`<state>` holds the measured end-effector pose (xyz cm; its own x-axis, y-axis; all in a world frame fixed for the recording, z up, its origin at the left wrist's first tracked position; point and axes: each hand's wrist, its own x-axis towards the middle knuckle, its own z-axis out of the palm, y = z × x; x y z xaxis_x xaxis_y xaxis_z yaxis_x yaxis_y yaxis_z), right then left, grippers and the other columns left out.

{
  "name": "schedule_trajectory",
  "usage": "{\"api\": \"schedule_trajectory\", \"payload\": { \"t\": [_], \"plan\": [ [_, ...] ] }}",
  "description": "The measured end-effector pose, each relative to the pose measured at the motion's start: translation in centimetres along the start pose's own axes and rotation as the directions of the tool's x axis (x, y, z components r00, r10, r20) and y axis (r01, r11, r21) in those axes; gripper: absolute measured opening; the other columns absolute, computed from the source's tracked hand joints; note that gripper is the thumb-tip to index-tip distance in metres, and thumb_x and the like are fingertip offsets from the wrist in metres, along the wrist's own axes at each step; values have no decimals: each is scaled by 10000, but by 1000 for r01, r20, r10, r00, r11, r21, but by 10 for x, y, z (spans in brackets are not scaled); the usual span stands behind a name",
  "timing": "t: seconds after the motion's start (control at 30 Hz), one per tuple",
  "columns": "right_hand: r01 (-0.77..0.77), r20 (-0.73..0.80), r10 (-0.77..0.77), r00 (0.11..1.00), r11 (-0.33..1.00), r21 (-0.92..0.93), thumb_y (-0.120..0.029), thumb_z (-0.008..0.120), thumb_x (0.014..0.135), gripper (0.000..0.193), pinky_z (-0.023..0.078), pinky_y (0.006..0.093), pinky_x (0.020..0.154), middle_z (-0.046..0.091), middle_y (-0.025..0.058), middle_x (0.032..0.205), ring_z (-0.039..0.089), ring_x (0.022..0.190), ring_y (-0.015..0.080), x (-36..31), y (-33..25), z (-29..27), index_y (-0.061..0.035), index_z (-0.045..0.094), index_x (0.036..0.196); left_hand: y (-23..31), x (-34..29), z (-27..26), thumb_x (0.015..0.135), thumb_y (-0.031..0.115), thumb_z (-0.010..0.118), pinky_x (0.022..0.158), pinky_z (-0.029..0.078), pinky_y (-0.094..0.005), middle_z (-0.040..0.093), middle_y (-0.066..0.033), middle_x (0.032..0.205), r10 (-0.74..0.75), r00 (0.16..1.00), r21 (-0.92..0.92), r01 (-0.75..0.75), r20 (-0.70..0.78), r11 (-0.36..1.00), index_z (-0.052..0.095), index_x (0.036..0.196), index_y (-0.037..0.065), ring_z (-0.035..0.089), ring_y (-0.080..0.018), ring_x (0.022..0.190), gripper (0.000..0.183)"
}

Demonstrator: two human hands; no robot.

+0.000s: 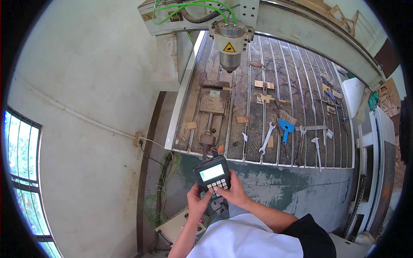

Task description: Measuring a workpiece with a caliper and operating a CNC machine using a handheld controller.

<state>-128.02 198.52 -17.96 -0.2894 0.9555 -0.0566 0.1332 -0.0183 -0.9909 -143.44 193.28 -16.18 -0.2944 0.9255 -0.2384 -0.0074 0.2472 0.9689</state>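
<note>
A black handheld controller (212, 173) with a lit screen and a pad of pale keys is held between both hands, in front of the machine bed's near edge. My left hand (198, 199) grips its lower left side, the thumb on the keys. Around the right side curls my right hand (234, 189), its thumb also over the keypad. The fingers behind the controller are hidden. Beyond it, a vise (213, 103) rests on the slotted bed (241, 148). Above the bed hangs a spindle (230, 47) with a yellow warning label and green hoses.
On the bed lie a wrench (267, 138), a blue brush (286, 127), a caliper (317, 150) and wood pieces (264, 98). The gantry beam (318, 32) spans overhead. A control box (178, 225) stands low at left, near green cables (151, 208). A wall (86, 107) bounds the left.
</note>
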Motion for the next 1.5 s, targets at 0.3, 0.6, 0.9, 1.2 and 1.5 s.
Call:
{"api": "schedule_trajectory", "payload": {
  "t": [0.3, 0.6, 0.9, 1.2, 1.5],
  "plan": [
    [-90, 34, 88, 996, 995, 37, -191, 740, 780, 685, 453, 346, 870, 561, 161, 1063, 548, 997, 187, 5, 1, -4, 71, 317, 1252, -7, 9, -1, 787, 43, 702, 786, 442, -286, 657, -84, 938, -69, 996, 28, 68, 48, 997, 611, 984, -44, 577, -132, 861, 234],
    [-104, 151, 97, 984, 994, 41, -125, 745, 750, 719, 442, 328, 902, 542, 153, 1099, 535, 1038, 184, -9, 6, -8, 59, 304, 1286, -7, -8, -6, 782, 20, 696, 767, 454, -279, 657, -77, 892, -95, 995, -51, 96, 31, 994, 605, 965, -43, 582, -125, 835, 215],
    [-69, 141, 65, 988, 997, 27, -59, 753, 711, 799, 444, 323, 914, 521, 145, 1133, 538, 1053, 193, -27, 4, -2, 58, 264, 1330, -13, -25, -14, 794, 43, 694, 743, 451, -265, 652, -66, 889, -83, 996, -37, 85, 43, 996, 611, 959, -36, 576, -113, 816, 201],
    [-71, 112, 60, 992, 993, 93, -68, 753, 708, 793, 454, 315, 884, 536, 141, 1086, 547, 1011, 182, -39, -8, -1, 66, 260, 1315, -6, -35, -10, 796, 54, 692, 730, 447, -269, 649, -62, 881, -50, 997, -35, 52, 52, 998, 615, 965, -38, 570, -115, 802, 207],
    [-73, 63, 66, 996, 991, 115, -119, 760, 700, 750, 474, 350, 854, 577, 183, 1067, 590, 983, 224, -47, -3, 2, 51, 314, 1278, -2, -38, -7, 780, 50, 699, 704, 432, -260, 628, -58, 827, -34, 999, -63, 35, 20, 997, 606, 909, -39, 546, -107, 770, 182]
  ]
}}
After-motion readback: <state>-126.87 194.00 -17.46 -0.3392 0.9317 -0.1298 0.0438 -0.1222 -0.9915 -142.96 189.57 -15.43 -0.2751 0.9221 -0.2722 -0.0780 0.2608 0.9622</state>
